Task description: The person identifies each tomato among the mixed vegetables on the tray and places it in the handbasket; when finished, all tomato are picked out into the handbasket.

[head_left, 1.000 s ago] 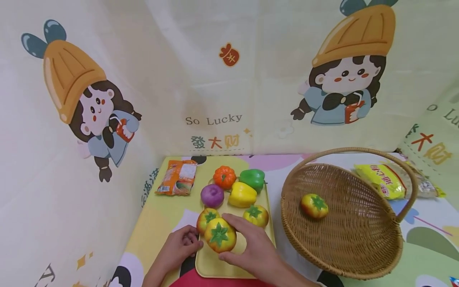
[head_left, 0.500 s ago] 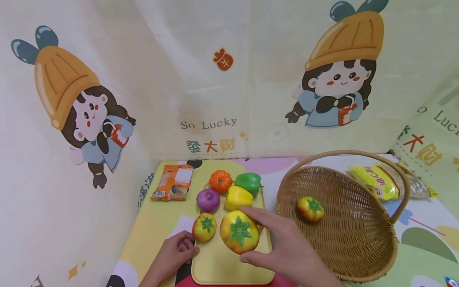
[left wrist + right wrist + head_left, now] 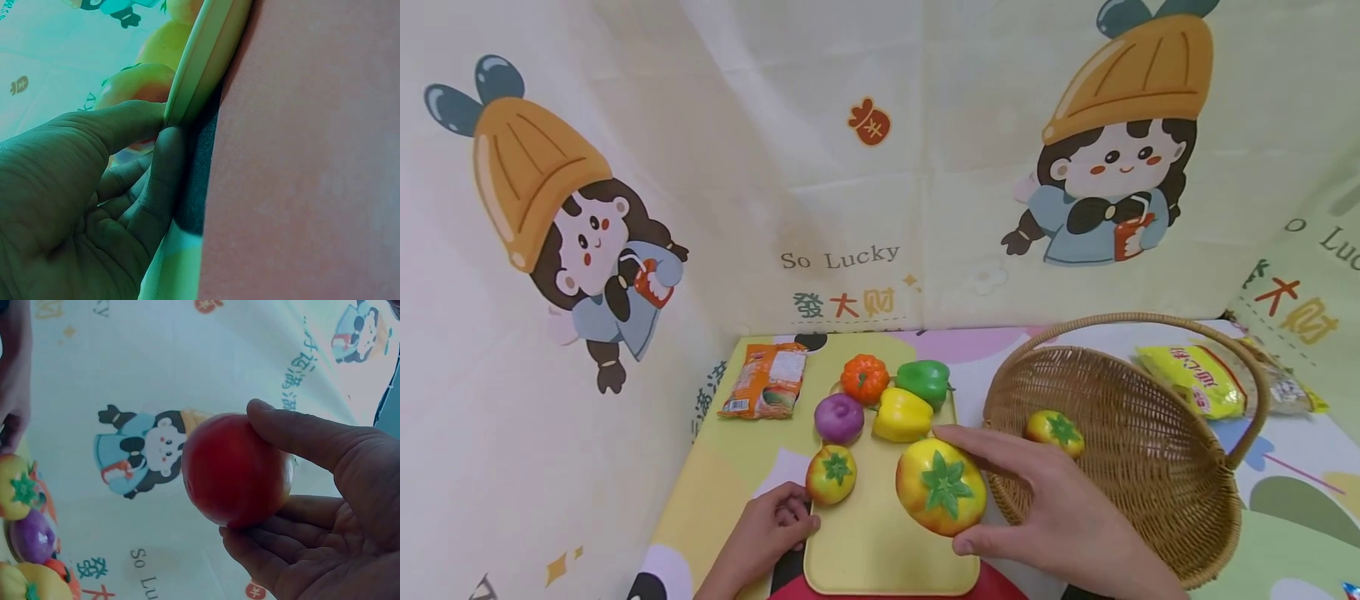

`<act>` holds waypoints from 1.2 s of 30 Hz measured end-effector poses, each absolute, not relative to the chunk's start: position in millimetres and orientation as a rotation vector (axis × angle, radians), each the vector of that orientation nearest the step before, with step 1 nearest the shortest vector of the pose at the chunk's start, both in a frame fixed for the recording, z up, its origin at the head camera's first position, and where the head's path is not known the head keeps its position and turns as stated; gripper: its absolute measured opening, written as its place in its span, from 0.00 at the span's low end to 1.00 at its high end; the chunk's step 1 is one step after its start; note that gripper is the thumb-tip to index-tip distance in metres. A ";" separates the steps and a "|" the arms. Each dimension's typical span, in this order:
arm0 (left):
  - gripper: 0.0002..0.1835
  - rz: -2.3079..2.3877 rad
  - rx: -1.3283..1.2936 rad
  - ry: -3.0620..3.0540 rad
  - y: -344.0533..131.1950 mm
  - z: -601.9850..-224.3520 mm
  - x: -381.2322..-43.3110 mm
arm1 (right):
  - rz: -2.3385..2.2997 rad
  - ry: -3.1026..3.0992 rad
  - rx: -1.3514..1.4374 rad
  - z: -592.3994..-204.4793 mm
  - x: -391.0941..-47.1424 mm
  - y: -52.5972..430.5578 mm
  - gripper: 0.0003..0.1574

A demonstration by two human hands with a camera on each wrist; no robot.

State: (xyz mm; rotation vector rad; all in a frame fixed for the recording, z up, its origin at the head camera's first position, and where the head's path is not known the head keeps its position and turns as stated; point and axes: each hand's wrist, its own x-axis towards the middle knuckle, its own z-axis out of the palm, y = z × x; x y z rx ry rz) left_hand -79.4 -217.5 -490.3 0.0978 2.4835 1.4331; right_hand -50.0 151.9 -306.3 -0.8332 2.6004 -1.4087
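The left hand point(image 3: 771, 525) pinches the rim of the yellow tray point(image 3: 887, 550); a tug might roll the loose tomato point(image 3: 831, 475) there. Above the tray, a red-yellow tomato point(image 3: 941, 487) sits between the half-spread thumb and fingers of the right hand point(image 3: 1060, 508); its smooth curve might slip, or the wrist bump the wicker basket point(image 3: 1138, 425).

Looking forward and down from the head, we take in the worktop point(image 3: 722, 458) and printed backdrop point(image 3: 767, 183); at the left wrist we sit close on the yellow tray's point(image 3: 209, 62) edge, seen from the head too; at the right, sideways behind the fruit point(image 3: 234, 469), we share that backdrop.
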 end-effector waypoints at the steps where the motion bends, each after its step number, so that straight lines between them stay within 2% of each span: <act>1: 0.20 1.434 0.098 2.485 -217.4 -489.8 -79.0 | -1.405 2.600 -0.836 -305.4 -50.3 153.3 0.47; 10: 0.21 1.424 0.093 2.485 -217.5 -487.7 -79.3 | -1.273 2.736 -0.870 -297.2 -57.0 177.3 0.48; 19: 0.21 1.447 0.088 2.487 -217.6 -487.3 -82.6 | -1.341 2.753 -0.913 -292.2 -70.9 204.1 0.49; 27: 0.21 1.485 0.092 2.432 -216.8 -490.9 -81.1 | -1.121 2.906 -0.769 -300.5 -71.4 227.7 0.52; 36: 0.21 1.454 0.090 2.458 -218.8 -490.5 -80.7 | -0.983 2.809 -1.175 -317.2 -96.2 255.3 0.49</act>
